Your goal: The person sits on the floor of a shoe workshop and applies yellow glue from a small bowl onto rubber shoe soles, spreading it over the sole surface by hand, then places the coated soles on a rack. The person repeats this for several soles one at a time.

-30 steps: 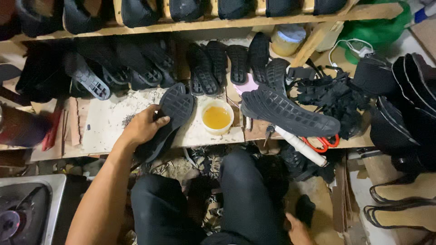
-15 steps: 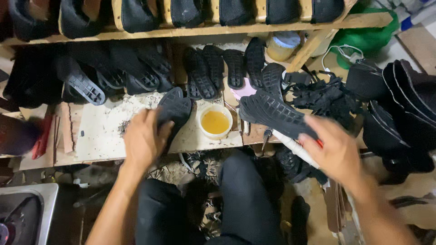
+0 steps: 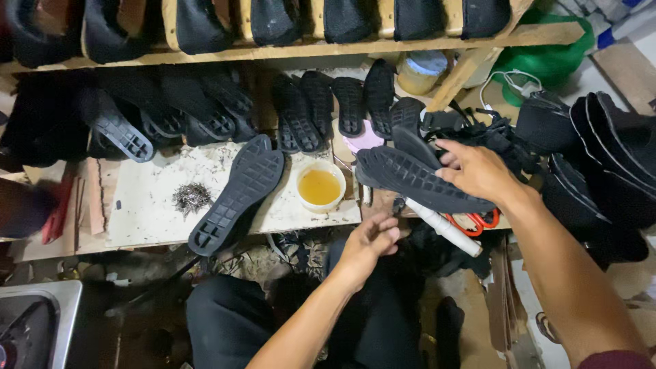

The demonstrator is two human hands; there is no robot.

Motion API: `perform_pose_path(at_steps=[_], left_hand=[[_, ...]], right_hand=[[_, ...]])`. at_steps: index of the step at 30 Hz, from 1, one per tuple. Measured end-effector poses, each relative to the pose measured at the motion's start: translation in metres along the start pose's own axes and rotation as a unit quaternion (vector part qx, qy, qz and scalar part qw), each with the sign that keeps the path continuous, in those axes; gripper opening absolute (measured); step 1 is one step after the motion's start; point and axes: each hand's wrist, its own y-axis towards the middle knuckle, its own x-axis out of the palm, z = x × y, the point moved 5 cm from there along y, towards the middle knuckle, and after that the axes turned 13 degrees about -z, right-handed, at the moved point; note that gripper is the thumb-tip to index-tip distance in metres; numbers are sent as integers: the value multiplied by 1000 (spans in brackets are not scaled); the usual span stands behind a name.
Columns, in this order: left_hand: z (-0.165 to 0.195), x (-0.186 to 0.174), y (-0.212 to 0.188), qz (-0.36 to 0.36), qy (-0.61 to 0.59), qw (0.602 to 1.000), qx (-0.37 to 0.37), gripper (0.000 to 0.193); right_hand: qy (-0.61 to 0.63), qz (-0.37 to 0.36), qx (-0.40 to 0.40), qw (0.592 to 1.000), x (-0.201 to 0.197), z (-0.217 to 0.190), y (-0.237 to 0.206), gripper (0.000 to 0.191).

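Left hand [image 3: 369, 242] now off flat sole [image 3: 237, 193], loosely curled, empty.
Right hand [image 3: 478, 171] grips second sole [image 3: 417, 179] at 3 o'clock; glue cup [image 3: 320, 186] untouched.

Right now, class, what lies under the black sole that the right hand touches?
Under the black sole, a white tube and orange-handled scissors poke out; the scissor blades stay covered.

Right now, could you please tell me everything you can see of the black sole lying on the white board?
The black sole looks like moulded rubber, tread side up, with blocky rectangular lugs in rows. It lies flat and diagonal on the white board, heel end overhanging the near edge, toe close to the cup of yellow liquid. Neither hand touches it.
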Motion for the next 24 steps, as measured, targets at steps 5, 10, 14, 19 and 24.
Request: perform_pose_path(at_steps=[5,10,14,19,24], left_hand=[[15,20,27,-14,-63,998,26,56],[26,28,36,11,-144,989,36,52],[19,21,47,43,-220,974,35,55],[13,15,55,47,-236,970,38,64],[22,17,58,2,-220,973,67,70]], right_hand=[[31,2,-17,999,-8,-7,3,59],[-295,109,-119,942,-16,-50,-17,56],[-346,83,-133,925,3,-64,-24,65],[-180,35,-198,963,10,-47,-16,98],[-125,-81,-76,986,17,-19,-6,105]])
